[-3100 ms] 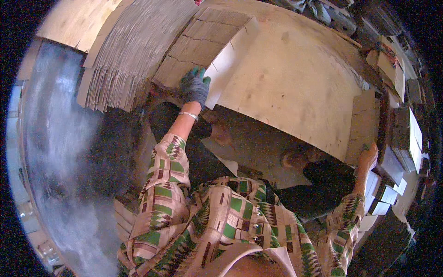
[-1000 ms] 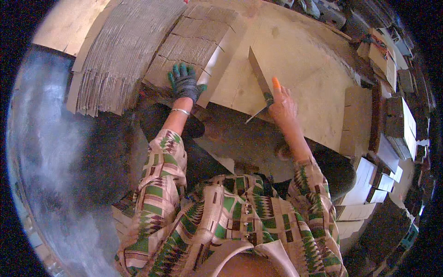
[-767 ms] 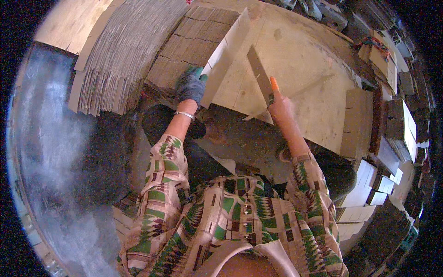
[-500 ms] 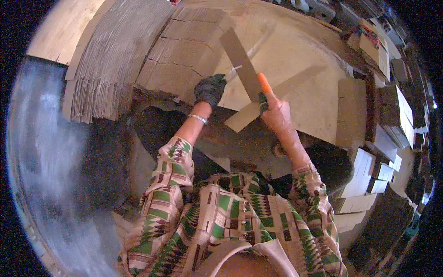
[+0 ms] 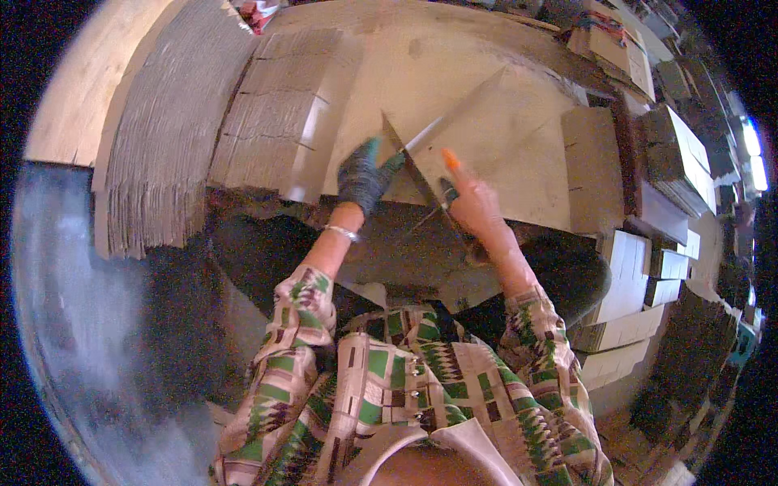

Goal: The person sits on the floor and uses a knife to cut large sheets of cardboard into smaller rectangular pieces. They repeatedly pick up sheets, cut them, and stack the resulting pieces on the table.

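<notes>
Uneven pressure could bend the crossed cardboard our right hand pinches; we cannot tell our left hand's grip.

At the upper left, a pale wooden board adjoins a smooth blue-grey surface. A red-and-white item, kind indeterminable, lies at the top. At the upper right, a cardboard bundle bears a reddish tie. Below it stands a white-topped stack; lower still, white-faced cardboard pieces. Bright light shows at the right rim.
</notes>
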A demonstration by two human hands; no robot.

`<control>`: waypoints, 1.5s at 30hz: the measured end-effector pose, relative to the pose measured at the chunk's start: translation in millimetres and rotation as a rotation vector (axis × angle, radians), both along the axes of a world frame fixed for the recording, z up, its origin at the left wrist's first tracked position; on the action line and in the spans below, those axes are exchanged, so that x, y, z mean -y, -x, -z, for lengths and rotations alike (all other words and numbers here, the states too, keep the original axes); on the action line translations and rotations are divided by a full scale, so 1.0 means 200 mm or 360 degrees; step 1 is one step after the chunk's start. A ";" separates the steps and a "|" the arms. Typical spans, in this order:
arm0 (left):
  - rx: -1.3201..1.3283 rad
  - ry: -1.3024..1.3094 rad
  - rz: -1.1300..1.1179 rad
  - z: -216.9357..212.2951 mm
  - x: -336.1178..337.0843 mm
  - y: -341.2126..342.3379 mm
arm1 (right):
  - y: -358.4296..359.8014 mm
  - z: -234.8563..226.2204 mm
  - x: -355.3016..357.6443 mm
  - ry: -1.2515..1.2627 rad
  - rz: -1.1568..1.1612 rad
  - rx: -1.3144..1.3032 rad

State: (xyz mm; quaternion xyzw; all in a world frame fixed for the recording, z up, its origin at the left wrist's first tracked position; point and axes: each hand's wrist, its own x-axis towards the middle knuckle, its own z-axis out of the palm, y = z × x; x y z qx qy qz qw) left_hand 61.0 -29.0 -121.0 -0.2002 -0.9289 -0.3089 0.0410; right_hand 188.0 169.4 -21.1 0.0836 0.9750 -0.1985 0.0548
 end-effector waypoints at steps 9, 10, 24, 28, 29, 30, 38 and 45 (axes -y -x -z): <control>-0.0284 0.0712 0.0240 0.01 -0.25 0.21 | 0.06 0.29 -0.17 -0.0557 -0.0210 0.0025; -0.0076 0.0867 0.0317 -0.09 -0.27 0.22 | 0.01 0.28 -0.14 -0.0448 -0.0294 -0.0244; -0.0441 0.0251 0.0389 -0.27 -0.26 0.00 | -0.28 0.21 -1.15 -0.1346 0.0939 -0.0389; -0.0325 0.0262 0.0484 -0.23 -0.45 -0.14 | -0.44 0.06 -1.52 -0.0989 0.1074 0.0080; -0.0227 0.0284 0.0574 -0.23 -0.54 -0.16 | -0.54 0.06 -1.65 -0.0845 0.1298 -0.0050; -0.0127 0.0339 0.0628 -0.22 -0.58 -0.15 | -0.54 0.00 -1.66 -0.0619 0.1419 -0.0218; 0.0074 0.0514 0.0694 -0.05 -0.68 -0.04 | -0.22 -0.06 -0.98 0.0037 0.0699 -0.1216; 0.0120 0.0714 0.0736 -0.13 -0.74 -0.08 | 0.01 -0.03 -0.53 -0.0003 0.0428 -0.0370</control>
